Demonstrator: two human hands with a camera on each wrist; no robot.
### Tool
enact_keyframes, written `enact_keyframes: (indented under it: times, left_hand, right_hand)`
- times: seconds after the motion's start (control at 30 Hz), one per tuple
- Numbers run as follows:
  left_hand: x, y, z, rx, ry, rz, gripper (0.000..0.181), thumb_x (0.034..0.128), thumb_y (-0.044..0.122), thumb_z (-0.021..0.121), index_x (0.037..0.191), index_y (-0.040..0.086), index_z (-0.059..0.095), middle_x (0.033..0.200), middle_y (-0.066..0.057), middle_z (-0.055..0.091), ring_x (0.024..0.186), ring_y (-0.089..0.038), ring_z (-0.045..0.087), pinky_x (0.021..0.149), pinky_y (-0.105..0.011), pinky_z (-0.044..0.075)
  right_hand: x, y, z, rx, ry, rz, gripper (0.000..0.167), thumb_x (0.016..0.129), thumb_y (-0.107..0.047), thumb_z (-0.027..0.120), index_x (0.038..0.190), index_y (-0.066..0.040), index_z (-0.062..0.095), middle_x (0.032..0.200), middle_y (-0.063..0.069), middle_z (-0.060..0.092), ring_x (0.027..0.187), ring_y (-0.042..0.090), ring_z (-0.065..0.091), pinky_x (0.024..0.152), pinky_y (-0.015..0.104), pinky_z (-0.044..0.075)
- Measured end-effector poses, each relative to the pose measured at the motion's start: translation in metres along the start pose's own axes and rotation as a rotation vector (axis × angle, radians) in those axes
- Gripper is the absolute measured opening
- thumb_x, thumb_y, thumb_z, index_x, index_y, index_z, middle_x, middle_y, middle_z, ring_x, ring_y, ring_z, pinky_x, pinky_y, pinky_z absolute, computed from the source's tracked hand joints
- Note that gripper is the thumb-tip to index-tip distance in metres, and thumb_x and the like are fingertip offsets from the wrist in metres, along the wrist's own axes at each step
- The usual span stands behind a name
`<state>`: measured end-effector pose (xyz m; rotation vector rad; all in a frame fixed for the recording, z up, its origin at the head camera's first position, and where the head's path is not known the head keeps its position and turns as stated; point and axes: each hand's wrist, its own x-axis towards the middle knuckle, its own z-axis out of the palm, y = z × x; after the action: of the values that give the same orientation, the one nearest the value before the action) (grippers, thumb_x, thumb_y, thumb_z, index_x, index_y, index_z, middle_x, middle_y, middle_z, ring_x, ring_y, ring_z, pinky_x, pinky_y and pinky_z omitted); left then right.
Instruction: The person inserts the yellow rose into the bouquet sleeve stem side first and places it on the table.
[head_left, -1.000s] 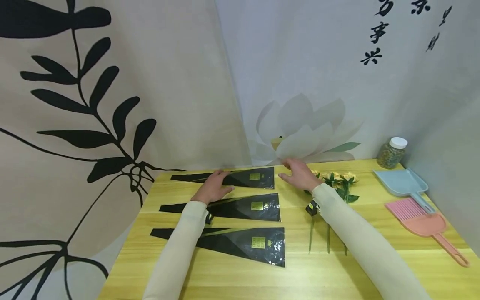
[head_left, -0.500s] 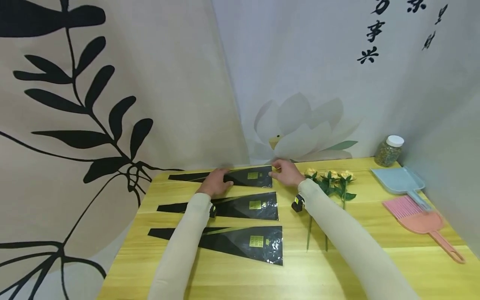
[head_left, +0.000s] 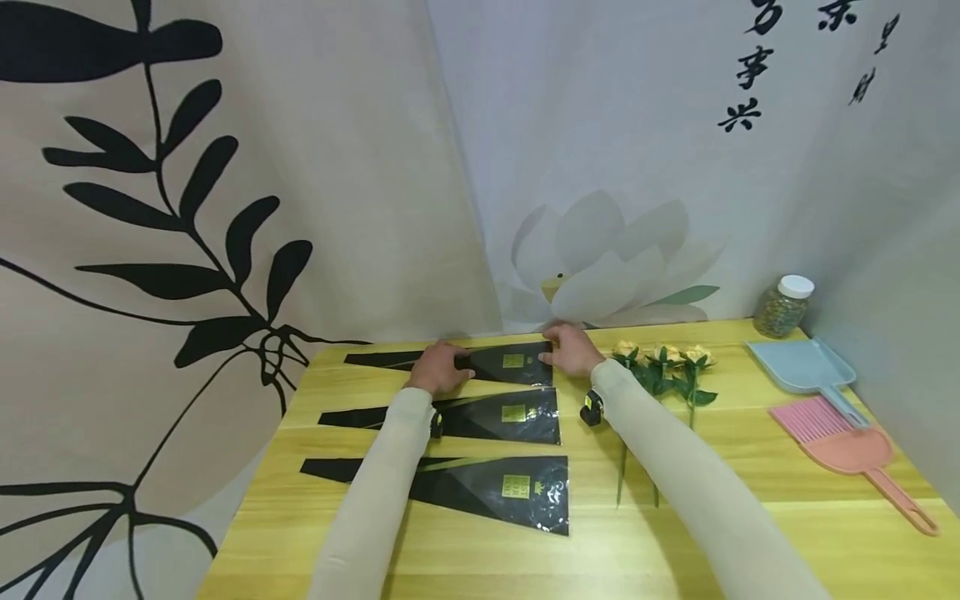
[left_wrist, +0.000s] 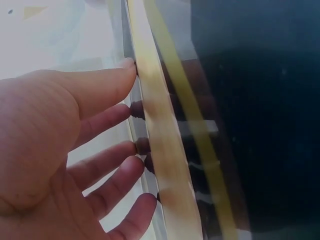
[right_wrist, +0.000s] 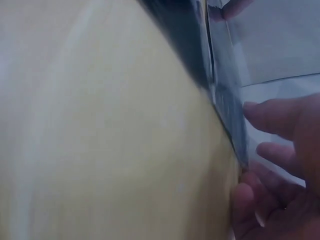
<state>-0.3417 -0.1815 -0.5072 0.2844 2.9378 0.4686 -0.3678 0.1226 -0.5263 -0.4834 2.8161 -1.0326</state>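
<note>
Three flat tapered black flower sleeves lie in rows on the wooden table, each with a gold label: the far sleeve (head_left: pixel 498 362), middle sleeve (head_left: pixel 495 415) and near sleeve (head_left: pixel 487 490). My left hand (head_left: pixel 438 369) rests at the far sleeve's narrower part. Seen from the left wrist, its outstretched fingertips (left_wrist: pixel 127 170) touch the sleeve's clear film edge. At the wide end is my right hand (head_left: pixel 572 350), its fingers spread around the corner. From the right wrist, the fingertips (right_wrist: pixel 255 111) are against the glossy film (right_wrist: pixel 232 120), with no clear pinch.
Yellow artificial roses (head_left: pixel 663 357) with green stems lie right of the sleeves, partly under my right forearm. Further right are a blue dustpan (head_left: pixel 798 364), a pink brush (head_left: pixel 847 442) and a white-lidded jar (head_left: pixel 783 307). A printed curtain (head_left: pixel 375 208) hangs along the table's back edge.
My right hand has come left from beside the roses to the far sleeve's wide end. The far sleeve has shifted slightly toward me, and my left hand has moved a little right.
</note>
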Motion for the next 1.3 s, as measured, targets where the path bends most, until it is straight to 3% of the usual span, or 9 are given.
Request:
enact_keyframes:
  times: [0.17,0.3,0.4,0.53,0.63,0.87,0.97,1.1,1.3]
  left_hand:
    - [0.002,0.003,0.005,-0.006,0.010,-0.022,0.054,0.1017,0.043,0.072,0.149,0.020,0.063,0.161,-0.016,0.048,0.150,-0.044,0.042,0.117,-0.063,0.044]
    - [0.005,0.003,0.009,-0.003,0.022,-0.036,0.054,0.1019,0.045,0.070,0.150,0.022,0.062,0.162,-0.014,0.048,0.150,-0.044,0.041,0.116,-0.064,0.044]
    - [0.007,0.004,0.010,0.001,0.031,-0.039,0.054,0.1018,0.046,0.070,0.150,0.023,0.062,0.162,-0.012,0.048,0.149,-0.043,0.042,0.115,-0.064,0.045]
    - [0.007,0.005,0.009,0.001,0.025,-0.041,0.055,0.1024,0.047,0.069,0.151,0.023,0.061,0.163,-0.012,0.045,0.149,-0.044,0.041,0.114,-0.066,0.045]
    - [0.006,0.006,0.007,-0.008,0.023,-0.041,0.054,0.1030,0.046,0.068,0.151,0.022,0.060,0.164,-0.013,0.044,0.150,-0.045,0.039,0.114,-0.068,0.045]
    - [0.002,0.006,0.005,-0.018,0.025,-0.039,0.053,0.1030,0.044,0.069,0.150,0.021,0.061,0.163,-0.016,0.044,0.150,-0.046,0.039,0.114,-0.069,0.042]
    - [0.001,0.006,0.004,-0.019,0.026,-0.043,0.054,0.1028,0.044,0.069,0.151,0.021,0.061,0.162,-0.016,0.044,0.149,-0.046,0.039,0.115,-0.070,0.042]
    - [0.002,0.006,0.004,-0.020,0.034,-0.040,0.055,0.1022,0.044,0.070,0.151,0.021,0.061,0.162,-0.017,0.045,0.149,-0.045,0.040,0.115,-0.069,0.042]
    - [0.004,0.005,0.006,-0.015,0.021,-0.037,0.056,0.1022,0.046,0.070,0.152,0.022,0.060,0.163,-0.016,0.044,0.148,-0.045,0.041,0.114,-0.068,0.044]
  right_hand:
    - [0.002,0.001,0.001,0.010,-0.011,0.020,0.057,0.100,-0.025,0.074,0.147,0.004,0.058,0.139,0.022,0.065,0.127,0.039,0.063,0.110,0.055,0.052]
    - [0.004,0.005,0.002,0.033,-0.014,0.070,0.031,0.102,-0.030,0.072,0.097,0.001,0.070,0.085,0.011,0.064,0.077,0.027,0.061,0.076,0.042,0.056]
    - [0.004,0.008,0.000,0.070,-0.005,0.099,0.044,0.104,-0.033,0.069,0.072,-0.011,0.048,0.068,0.003,0.043,0.061,0.021,0.042,0.063,0.036,0.042]
    - [0.000,0.008,-0.004,0.128,0.007,0.116,0.030,0.104,-0.035,0.067,0.098,-0.006,0.062,0.106,0.013,0.065,0.091,0.030,0.064,0.081,0.043,0.054]
    - [-0.004,0.006,-0.006,0.139,-0.010,0.141,0.046,0.103,-0.040,0.067,0.128,-0.001,0.064,0.141,0.019,0.061,0.119,0.037,0.063,0.097,0.052,0.055]
    - [-0.012,-0.001,-0.007,0.279,-0.078,0.173,0.040,0.104,-0.039,0.067,0.122,-0.003,0.063,0.113,0.013,0.075,0.092,0.020,0.069,0.073,0.034,0.054]
    - [-0.013,-0.003,-0.007,0.335,-0.063,0.180,0.038,0.103,-0.035,0.068,0.122,-0.003,0.061,0.116,0.013,0.072,0.092,0.020,0.065,0.071,0.031,0.051]
    - [-0.013,-0.004,-0.006,0.293,-0.003,0.182,0.039,0.103,-0.034,0.069,0.125,-0.002,0.063,0.131,0.016,0.063,0.103,0.028,0.061,0.083,0.038,0.052]
    - [-0.011,-0.003,-0.005,0.190,-0.006,0.188,0.062,0.103,-0.027,0.070,0.154,0.002,0.048,0.158,0.023,0.049,0.139,0.045,0.053,0.115,0.058,0.047]
